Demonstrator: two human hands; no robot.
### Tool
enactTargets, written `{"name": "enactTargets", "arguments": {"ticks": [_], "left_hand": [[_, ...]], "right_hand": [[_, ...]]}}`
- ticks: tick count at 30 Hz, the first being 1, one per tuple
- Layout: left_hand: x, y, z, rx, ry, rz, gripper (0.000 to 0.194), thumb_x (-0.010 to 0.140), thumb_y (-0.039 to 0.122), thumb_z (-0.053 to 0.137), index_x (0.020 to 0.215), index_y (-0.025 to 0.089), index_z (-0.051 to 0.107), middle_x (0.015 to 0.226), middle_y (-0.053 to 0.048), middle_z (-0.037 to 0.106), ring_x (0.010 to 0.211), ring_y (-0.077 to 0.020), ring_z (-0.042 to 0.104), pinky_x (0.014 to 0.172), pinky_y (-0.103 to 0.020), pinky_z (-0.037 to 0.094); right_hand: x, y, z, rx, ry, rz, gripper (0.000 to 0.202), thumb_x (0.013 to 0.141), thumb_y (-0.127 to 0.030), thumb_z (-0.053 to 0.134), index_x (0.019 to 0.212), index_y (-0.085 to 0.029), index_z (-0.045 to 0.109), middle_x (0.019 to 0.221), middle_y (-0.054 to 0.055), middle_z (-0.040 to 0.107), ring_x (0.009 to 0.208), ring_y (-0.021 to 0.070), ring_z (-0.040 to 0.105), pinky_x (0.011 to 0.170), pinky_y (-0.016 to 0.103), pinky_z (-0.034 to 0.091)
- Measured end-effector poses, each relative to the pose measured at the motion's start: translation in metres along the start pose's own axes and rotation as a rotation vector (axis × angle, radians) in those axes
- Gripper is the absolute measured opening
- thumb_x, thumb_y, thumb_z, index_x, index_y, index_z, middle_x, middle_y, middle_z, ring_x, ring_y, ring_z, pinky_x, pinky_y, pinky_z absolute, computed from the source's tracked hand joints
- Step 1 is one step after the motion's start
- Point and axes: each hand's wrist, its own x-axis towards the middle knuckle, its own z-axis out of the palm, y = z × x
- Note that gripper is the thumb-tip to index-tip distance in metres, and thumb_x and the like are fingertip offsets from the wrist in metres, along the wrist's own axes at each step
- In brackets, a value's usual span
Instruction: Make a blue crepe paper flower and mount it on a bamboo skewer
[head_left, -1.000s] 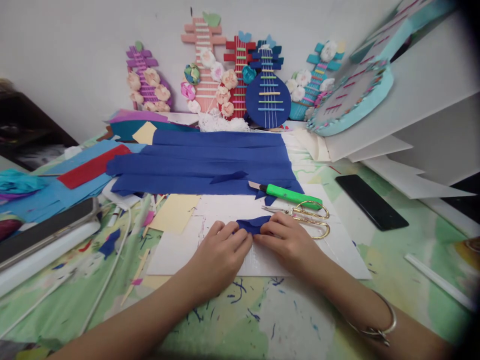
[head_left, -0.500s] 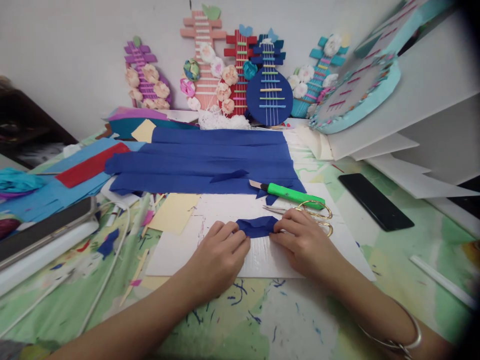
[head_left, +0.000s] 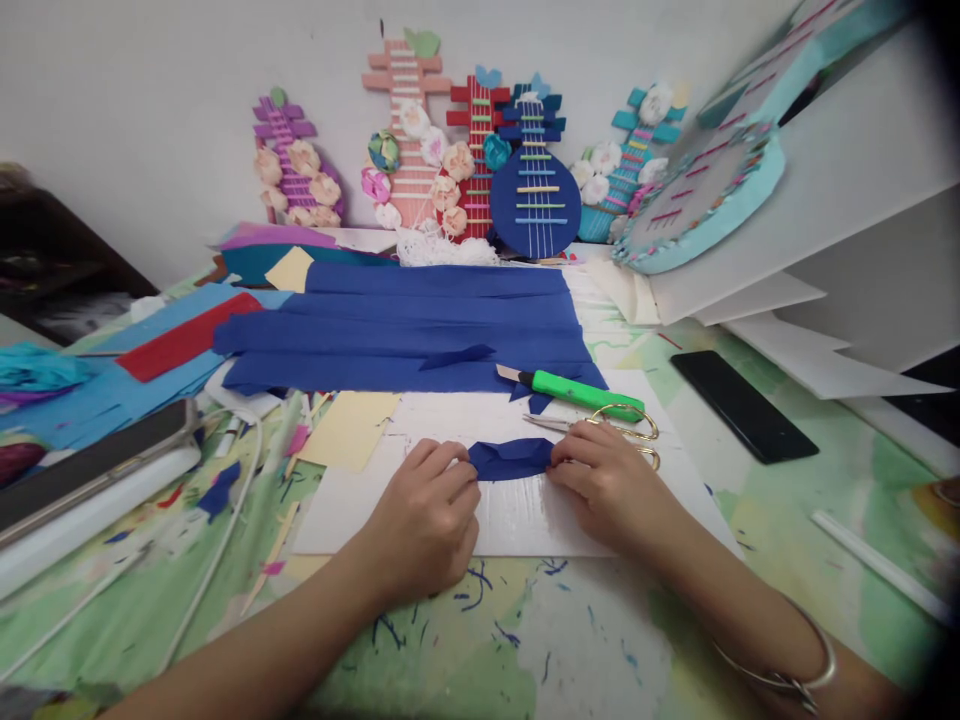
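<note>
A small folded piece of dark blue crepe paper [head_left: 511, 460] lies low over a white board [head_left: 345, 520], stretched between my two hands. My left hand [head_left: 431, 510] pinches its left end, fingers curled. At the right end my right hand [head_left: 600, 480] grips it between thumb and fingers. Gold-handled scissors [head_left: 547, 421] rest just beyond my right hand, which partly covers their handles. Behind them is a green craft knife [head_left: 585, 392] with its blade pointing left. Wide strips of the same blue paper [head_left: 420, 310] spread across the board's far side.
Decorated toy lutes [head_left: 535, 200] lean on the wall at the back. A black phone [head_left: 742, 405] lies to the right, near white folded card [head_left: 810, 220]. Left are another phone [head_left: 97, 470], a white cable [head_left: 225, 540], red paper [head_left: 187, 335] and blue scraps [head_left: 219, 490].
My left hand has shifted slightly left and rotated at the paper's end, its fingers more curled. My right hand keeps its grip. The whole view has tilted a little.
</note>
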Motion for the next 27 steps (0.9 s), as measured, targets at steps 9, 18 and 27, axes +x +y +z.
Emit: {"name": "enactTargets", "arguments": {"ticks": [9, 18, 27], "left_hand": [[0.006, 0.0, 0.0, -0.113, 0.088, -0.122, 0.012, 0.073, 0.004, 0.048, 0.074, 0.012, 0.057, 0.087, -0.012, 0.06, 0.087, -0.0238, 0.052, 0.076, -0.042, 0.046], [0.017, -0.015, 0.008, -0.55, -0.03, -0.422, 0.038, 0.076, 0.022, 0.059, 0.113, 0.015, 0.053, 0.104, -0.01, 0.062, 0.095, -0.0213, 0.057, 0.084, -0.041, 0.047], [0.051, -0.017, -0.006, -1.12, -0.087, -0.756, 0.014, 0.067, 0.021, 0.068, 0.075, 0.01, 0.063, 0.068, -0.004, 0.064, 0.063, -0.0114, 0.059, 0.06, -0.022, 0.044]], "right_hand": [[0.008, -0.005, -0.001, 0.219, 0.069, 0.265, 0.025, 0.084, -0.022, 0.053, 0.106, -0.012, 0.058, 0.091, 0.011, 0.063, 0.091, 0.024, 0.05, 0.079, 0.039, 0.042], [0.018, -0.011, 0.013, 0.533, -0.066, 0.32, 0.041, 0.075, -0.012, 0.06, 0.115, -0.019, 0.051, 0.085, 0.004, 0.062, 0.081, 0.0183, 0.057, 0.074, 0.033, 0.042], [0.024, 0.002, 0.007, 1.018, -0.009, 0.439, 0.042, 0.068, -0.015, 0.065, 0.108, -0.016, 0.055, 0.077, 0.0, 0.059, 0.071, 0.0136, 0.058, 0.066, 0.027, 0.046]]}}
